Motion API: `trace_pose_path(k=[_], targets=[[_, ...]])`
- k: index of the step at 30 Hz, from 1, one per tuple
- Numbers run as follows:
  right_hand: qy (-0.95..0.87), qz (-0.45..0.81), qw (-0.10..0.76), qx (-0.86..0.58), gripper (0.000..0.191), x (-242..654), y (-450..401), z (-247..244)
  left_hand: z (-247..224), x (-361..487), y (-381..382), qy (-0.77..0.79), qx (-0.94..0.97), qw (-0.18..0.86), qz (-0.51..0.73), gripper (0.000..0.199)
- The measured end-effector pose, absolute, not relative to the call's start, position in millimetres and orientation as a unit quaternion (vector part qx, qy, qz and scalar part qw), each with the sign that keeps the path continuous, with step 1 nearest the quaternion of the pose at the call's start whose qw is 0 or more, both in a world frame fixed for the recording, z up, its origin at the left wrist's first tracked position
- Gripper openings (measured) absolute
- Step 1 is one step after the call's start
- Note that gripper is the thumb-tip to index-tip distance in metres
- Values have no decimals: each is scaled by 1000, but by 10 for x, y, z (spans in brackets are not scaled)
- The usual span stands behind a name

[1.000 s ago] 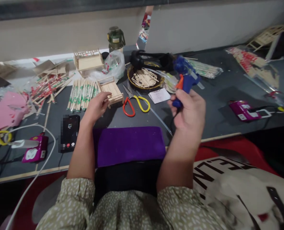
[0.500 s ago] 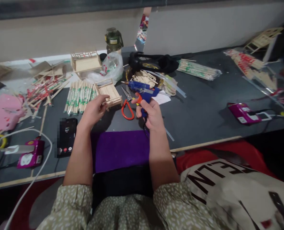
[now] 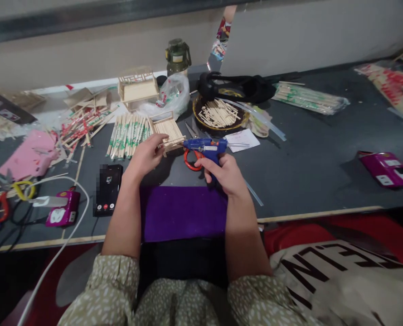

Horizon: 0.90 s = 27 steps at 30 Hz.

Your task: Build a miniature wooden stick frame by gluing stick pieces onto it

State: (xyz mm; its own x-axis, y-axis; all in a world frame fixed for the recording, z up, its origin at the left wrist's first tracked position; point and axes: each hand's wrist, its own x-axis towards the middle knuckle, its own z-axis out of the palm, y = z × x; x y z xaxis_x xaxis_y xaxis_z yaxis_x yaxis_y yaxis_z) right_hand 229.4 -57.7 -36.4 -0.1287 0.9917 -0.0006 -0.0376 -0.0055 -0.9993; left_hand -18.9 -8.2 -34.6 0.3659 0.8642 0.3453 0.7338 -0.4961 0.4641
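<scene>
My left hand is closed on the near left corner of a small model made of wooden sticks, with slatted middle and railed ends. A blue glue gun is gripped in my right hand, its nozzle pointing left at the model's near right corner. Whether the tip touches the wood I cannot tell. A clear glue stick protrudes from the gun's back. Scissors with orange handles lie under the gun, partly covered by it. A purple cloth lies below both hands.
Wrapped chopsticks lie left of the model. Behind stand another stick model and a plastic bag. A round tray holds cut sticks. A phone and a white cable are at the left.
The glue gun has swung level and moved in to the model's near right corner, uncovering the tray of sticks. My left hand keeps its hold. The whole view has shifted left.
</scene>
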Motion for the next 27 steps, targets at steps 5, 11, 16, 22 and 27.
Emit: trace_pose_path(k=[5,11,16,22,27], targets=[[-608,347,469,-538,34,2317,-716,-197,-316,-200,-101,481,825,113,273,45],[-732,153,404,-526,24,2336,-784,-199,-287,-202,-120,482,824,129,269,52],[-799,84,309,-509,25,2235,-639,-519,-280,-195,-115,483,819,140,275,49],[-793,13,324,-517,15,2251,-611,-660,-293,-197,-113,482,818,138,281,51],[-766,11,398,-504,15,2258,-623,-694,-303,-197,-109,482,818,140,283,52]])
